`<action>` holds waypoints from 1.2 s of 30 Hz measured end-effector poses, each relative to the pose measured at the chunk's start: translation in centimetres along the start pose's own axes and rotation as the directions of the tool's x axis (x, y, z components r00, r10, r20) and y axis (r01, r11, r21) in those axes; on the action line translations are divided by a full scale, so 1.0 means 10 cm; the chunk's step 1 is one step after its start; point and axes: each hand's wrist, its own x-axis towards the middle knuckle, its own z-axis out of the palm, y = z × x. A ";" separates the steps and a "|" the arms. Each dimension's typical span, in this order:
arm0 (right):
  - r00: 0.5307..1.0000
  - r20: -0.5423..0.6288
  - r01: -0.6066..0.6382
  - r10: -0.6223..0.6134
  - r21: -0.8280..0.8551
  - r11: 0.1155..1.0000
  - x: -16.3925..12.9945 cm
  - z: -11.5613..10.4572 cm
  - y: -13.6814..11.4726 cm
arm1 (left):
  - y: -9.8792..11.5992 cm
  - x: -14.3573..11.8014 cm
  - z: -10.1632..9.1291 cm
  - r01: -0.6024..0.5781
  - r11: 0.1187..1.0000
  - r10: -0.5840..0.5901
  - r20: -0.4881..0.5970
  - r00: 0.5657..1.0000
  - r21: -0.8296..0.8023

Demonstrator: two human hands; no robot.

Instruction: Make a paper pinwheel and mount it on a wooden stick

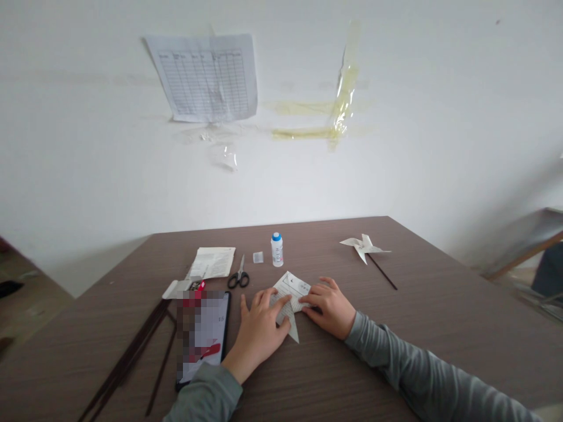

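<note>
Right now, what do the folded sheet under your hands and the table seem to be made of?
The folded sheet looks like thin printed paper: matte white, sharply creased, with dark print. The table looks like brown wood-grain laminate, though it could be real wood; fine streaks run along its smooth top.

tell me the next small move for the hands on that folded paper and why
Probably press the fold flat with the left hand while the right hand keeps the folded paper pinned to the table. Both hands lie flat on the paper, one pointed flap sticks out loose below, and a finished pinwheel lies further back, so the folds seem unfinished.
</note>
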 end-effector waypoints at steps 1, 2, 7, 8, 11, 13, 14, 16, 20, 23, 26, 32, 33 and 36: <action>1.000 -0.001 -0.001 0.001 -0.001 1.000 0.00 -0.01 -0.01 | 0.00 0.00 0.00 -0.004 1.000 0.004 -0.006 1.000 -0.001; 1.000 0.000 0.001 -0.001 -0.001 1.000 0.00 -0.01 -0.02 | -0.01 -0.01 0.01 -0.008 1.000 0.008 -0.015 1.000 -0.003; 1.000 -0.009 0.006 -0.006 0.000 1.000 0.01 -0.02 -0.03 | -0.06 0.01 0.08 -0.022 1.000 0.022 -0.053 0.998 -0.007; 1.000 -0.012 0.008 -0.008 0.002 1.000 0.01 -0.02 -0.02 | -0.07 0.02 0.09 -0.023 1.000 0.023 -0.059 0.998 -0.011; 1.000 -0.009 0.012 -0.012 0.008 1.000 0.02 -0.02 -0.01 | -0.08 0.04 0.11 -0.024 0.999 0.022 -0.075 0.997 -0.024; 1.000 -0.006 0.007 -0.007 0.012 1.000 0.03 -0.02 0.00 | -0.07 0.05 0.09 -0.027 0.999 0.025 -0.071 0.997 -0.025; 1.000 -0.003 0.003 -0.003 0.014 1.000 0.03 -0.02 0.01 | -0.06 0.05 0.08 -0.028 0.999 0.026 -0.064 0.998 -0.025; 1.000 0.005 -0.003 0.003 0.017 1.000 0.04 -0.02 0.01 | -0.05 0.05 0.05 -0.023 0.999 0.022 -0.051 0.998 -0.025; 1.000 0.016 -0.005 0.004 0.023 1.000 0.04 -0.01 0.02 | -0.04 0.06 0.03 -0.008 1.000 0.008 -0.036 0.999 -0.012; 1.000 0.012 -0.001 0.000 0.026 1.000 0.04 0.00 0.03 | -0.06 0.07 0.05 -0.015 1.000 0.015 -0.046 0.999 0.003; 1.000 -0.025 0.017 -0.016 0.019 1.000 0.03 0.02 0.03 | -0.07 0.08 0.06 -0.017 1.000 0.018 -0.043 0.999 0.007; 0.995 -0.084 0.059 -0.059 -0.006 0.998 0.01 0.03 0.01 | -0.07 0.07 0.06 -0.010 1.000 0.010 -0.030 0.999 0.001; 0.995 -0.083 0.059 -0.059 -0.007 0.998 0.01 0.03 0.00 | -0.07 0.06 0.07 -0.011 1.000 0.011 -0.033 0.999 -0.003; 0.995 -0.083 0.047 -0.047 -0.002 0.999 0.02 0.03 0.00 | -0.10 0.06 0.08 -0.023 1.000 0.023 -0.043 0.999 -0.007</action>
